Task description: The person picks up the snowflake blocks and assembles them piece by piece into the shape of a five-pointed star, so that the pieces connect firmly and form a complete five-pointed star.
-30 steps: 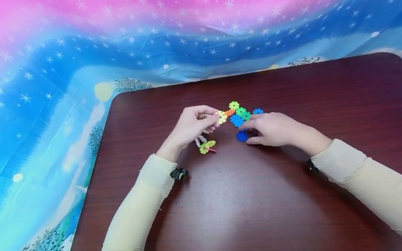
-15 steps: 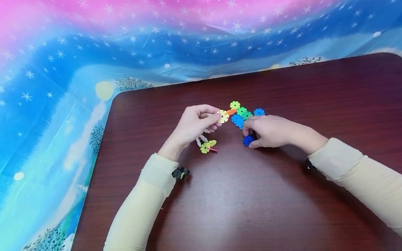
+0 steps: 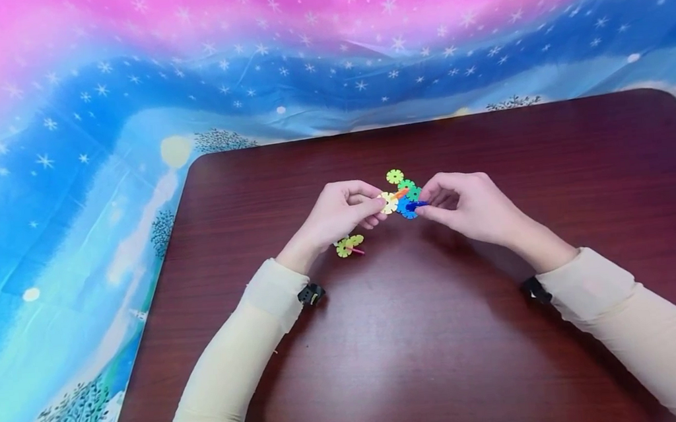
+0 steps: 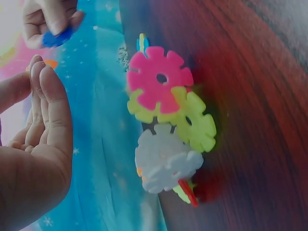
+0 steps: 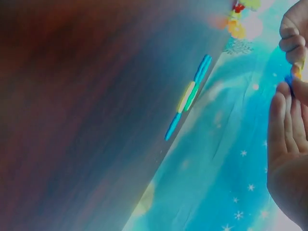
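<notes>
With your left hand you pinch the pale yellow disc carrying the orange disc; your right hand pinches the dark blue disc just right, over the table's far half. Joining seems underway; next probably needs exact alignment, then gentle pushing.

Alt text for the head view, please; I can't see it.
The left hand pinches a pale yellow disc with an orange disc at its edge, close to a dark blue disc pinched by the right hand, over a brown table. Green discs show behind.
</notes>
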Demonstrator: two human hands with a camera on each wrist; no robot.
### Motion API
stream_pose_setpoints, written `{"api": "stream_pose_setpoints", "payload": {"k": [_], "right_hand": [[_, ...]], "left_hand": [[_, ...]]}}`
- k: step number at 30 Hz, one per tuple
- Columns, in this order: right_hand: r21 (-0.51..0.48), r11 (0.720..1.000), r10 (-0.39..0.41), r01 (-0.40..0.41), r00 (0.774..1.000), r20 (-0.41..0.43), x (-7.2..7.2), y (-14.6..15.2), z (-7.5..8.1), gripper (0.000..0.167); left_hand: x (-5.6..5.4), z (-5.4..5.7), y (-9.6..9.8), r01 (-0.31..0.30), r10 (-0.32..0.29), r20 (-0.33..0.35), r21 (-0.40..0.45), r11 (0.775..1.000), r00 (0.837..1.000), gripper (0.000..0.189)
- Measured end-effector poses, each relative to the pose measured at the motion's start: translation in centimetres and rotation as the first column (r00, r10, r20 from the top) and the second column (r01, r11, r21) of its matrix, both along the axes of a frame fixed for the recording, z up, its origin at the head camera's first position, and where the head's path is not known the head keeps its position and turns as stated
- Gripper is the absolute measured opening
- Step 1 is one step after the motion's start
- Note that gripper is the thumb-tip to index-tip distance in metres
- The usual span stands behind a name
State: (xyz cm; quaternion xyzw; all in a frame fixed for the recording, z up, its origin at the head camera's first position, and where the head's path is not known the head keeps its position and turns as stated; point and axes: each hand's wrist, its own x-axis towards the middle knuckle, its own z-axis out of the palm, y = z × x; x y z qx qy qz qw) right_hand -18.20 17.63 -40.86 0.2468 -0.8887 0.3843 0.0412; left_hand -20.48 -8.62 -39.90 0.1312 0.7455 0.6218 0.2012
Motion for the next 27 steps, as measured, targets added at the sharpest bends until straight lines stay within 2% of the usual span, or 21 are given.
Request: {"api": "stream_pose_setpoints", "payload": {"k": [5, 13, 21, 27], "right_hand": [[-0.073, 0.997, -0.024, 0.017, 0.995, -0.096, 0.6, -0.4, -0.1, 0.017], [-0.124, 0.992, -0.007, -0.014, 0.986, -0.166, 0.8, -0.7, -0.5, 0.020], [-0.120, 0.993, -0.002, -0.020, 0.983, -0.183, 1.0, -0.8, -0.7, 0.022], [-0.067, 0.998, 0.002, -0.011, 0.992, -0.128, 0.8, -0.8, -0.4, 0.020]], "left_hand": [[0.1, -0.1, 0.4, 0.005, -0.005, 0.000, 0.003, 1.000, 1.000, 0.019], [0.5, -0.1, 1.1, 0.014, -0.014, -0.003, 0.025, 1.000, 1.000, 0.018], [0.5, -0.1, 1.7, 0.029, -0.030, 0.014, 0.029, 0.999, 0.999, 0.015], [0.4, -0.2, 1.5, 0.023, -0.023, 0.008, 0.001, 1.000, 1.000, 0.016]]}}
